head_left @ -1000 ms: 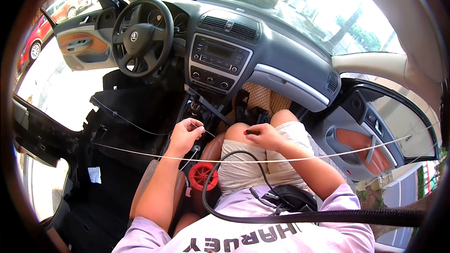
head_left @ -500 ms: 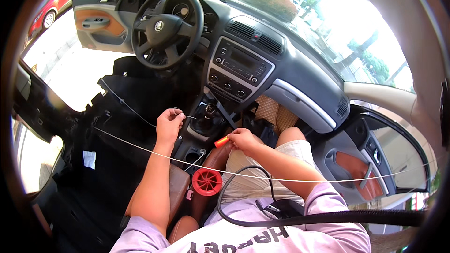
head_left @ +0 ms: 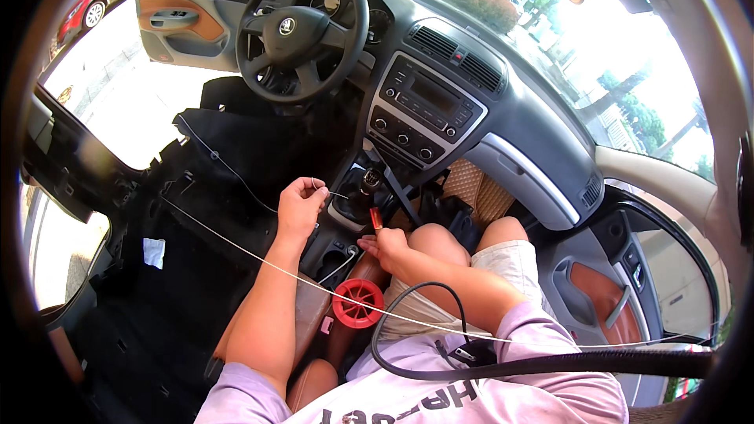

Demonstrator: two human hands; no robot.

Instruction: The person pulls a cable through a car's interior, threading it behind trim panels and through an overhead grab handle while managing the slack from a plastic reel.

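Mid-threading: left hand [head_left: 298, 208] fingers pinching thin white cord [head_left: 236, 245], right hand [head_left: 385, 247] gripping orange-handled tool [head_left: 376, 218] (near gear lever [head_left: 369, 182]); next likely needs cord kept taut.

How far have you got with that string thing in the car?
Done: thin white string is pulled off the red round spool and runs across the cabin. In hand: the left hand pinches the string, the right hand holds a small orange tool. Left: string remains slack.
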